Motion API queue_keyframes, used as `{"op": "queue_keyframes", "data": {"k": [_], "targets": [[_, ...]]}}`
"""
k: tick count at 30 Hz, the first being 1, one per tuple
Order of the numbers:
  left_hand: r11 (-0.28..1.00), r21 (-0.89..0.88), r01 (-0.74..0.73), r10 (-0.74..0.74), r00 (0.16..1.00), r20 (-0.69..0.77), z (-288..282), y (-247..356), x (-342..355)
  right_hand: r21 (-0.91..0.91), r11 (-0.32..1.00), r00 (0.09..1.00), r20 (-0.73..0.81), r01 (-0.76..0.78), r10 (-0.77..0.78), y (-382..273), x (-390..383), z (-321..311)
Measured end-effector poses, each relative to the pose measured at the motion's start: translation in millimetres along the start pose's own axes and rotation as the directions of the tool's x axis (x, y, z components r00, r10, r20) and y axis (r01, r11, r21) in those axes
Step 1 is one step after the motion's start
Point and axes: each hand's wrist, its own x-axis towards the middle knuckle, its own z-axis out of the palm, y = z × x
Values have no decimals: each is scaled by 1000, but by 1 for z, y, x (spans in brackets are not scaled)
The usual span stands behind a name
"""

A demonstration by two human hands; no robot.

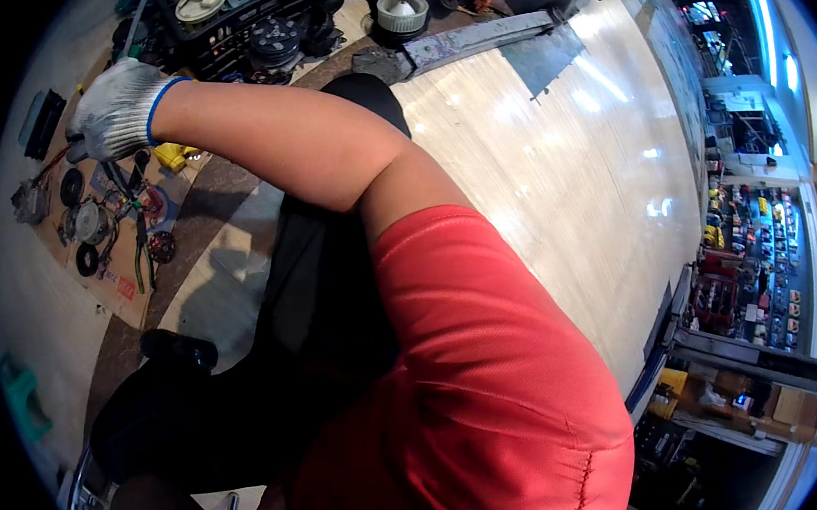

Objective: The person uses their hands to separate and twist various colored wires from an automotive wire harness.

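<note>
My right hand (118, 110), in a white knit glove with a blue cuff edge, reaches across to the far left. Its back faces me and its fingers look curled. A dark end (77, 148) sticks out below them, but what they grip is too hidden to name. A thin grey rod (145, 4) with a green lower end meets the glove's top. Below the hand, a cardboard sheet (126, 297) bears a round motor-like part (91, 223), black rings (86, 259), a green-handled tool (142, 251) and a copper-wound part (162, 246). My left hand is out of view.
A black crate (219, 48) of parts stands at the far left. Beside it are a white blower wheel (402, 13) and a long grey metal bar (485, 42). A yellow piece (174, 155) lies near my wrist. Stocked shelves (754, 260) line the right.
</note>
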Motion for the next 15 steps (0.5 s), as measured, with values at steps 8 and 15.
{"op": "queue_keyframes", "data": {"k": [8,15], "targets": [[1000,-10,-12,13,1000,7,6,-11,5,4,1000,1000,11,-23,23,1,4,1],[999,-5,-33,33,999,3,4,-10,4,15,1000,1000,-10,-16,16,5,0,3]]}}
